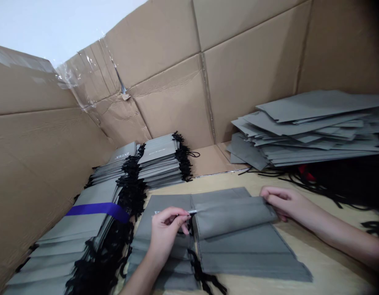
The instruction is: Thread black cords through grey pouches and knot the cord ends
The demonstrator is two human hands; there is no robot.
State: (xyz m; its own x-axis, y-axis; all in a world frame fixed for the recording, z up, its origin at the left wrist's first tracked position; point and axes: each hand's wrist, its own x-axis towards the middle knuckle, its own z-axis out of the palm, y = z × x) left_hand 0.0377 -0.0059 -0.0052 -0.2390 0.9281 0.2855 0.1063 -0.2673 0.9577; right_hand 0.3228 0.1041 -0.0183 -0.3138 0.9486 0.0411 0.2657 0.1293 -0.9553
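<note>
A grey fabric pouch (232, 217) is raised at a slant between my two hands, over other flat grey pouches. My left hand (169, 231) pinches a thin silvery rod (192, 212) at the pouch's left edge; black cord hangs just below the fingertips. My right hand (278, 200) is closed on the pouch's right end, with the fingers partly hidden behind the fabric. Beneath it lies a spread pile of grey pouches (247, 262). Beside that, under my left forearm, is a row of overlapping pouches (165, 266) with black cord ends (208, 276).
Stacks of corded grey pouches (159, 159) stand at the back left; a purple band (97, 209) lies across one nearer stack. At the right, loose grey pieces (318, 123) are heaped beside black cords (339, 180). Cardboard walls (165, 90) enclose the table (220, 178).
</note>
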